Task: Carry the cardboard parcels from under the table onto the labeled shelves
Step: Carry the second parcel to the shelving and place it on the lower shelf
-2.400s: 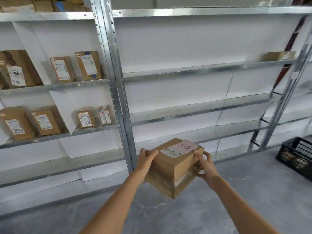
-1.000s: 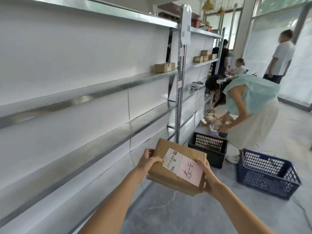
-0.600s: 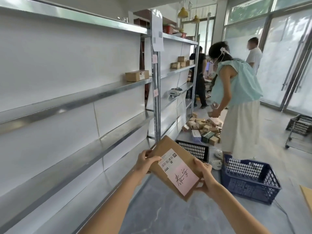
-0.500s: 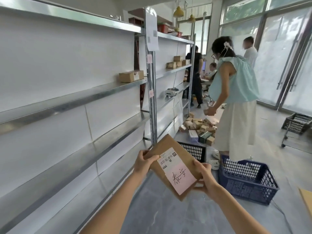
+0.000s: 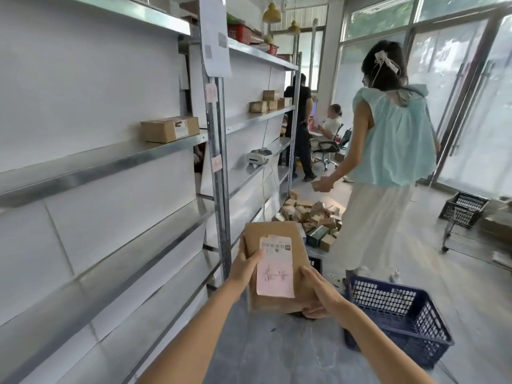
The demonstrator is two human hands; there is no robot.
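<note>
Parcel (image 5: 277,261), a flat brown cardboard box, now sits squarer to the camera than half a second ago, its labelled face turned up and its long side running away from the viewer. Left hand (image 5: 245,266) clasps the left edge with the thumb lying on the label; right hand (image 5: 322,296) grips the lower right corner from beneath. It is held in the air above the grey floor, just beside the metal shelving (image 5: 155,151). The person in the pale green top (image 5: 393,139) has stepped further away and now shows their back. On the parcel, a white barcode label (image 5: 275,246) ends in "69"; the handwriting on the pink slip (image 5: 274,275) is too blurred to read.
</note>
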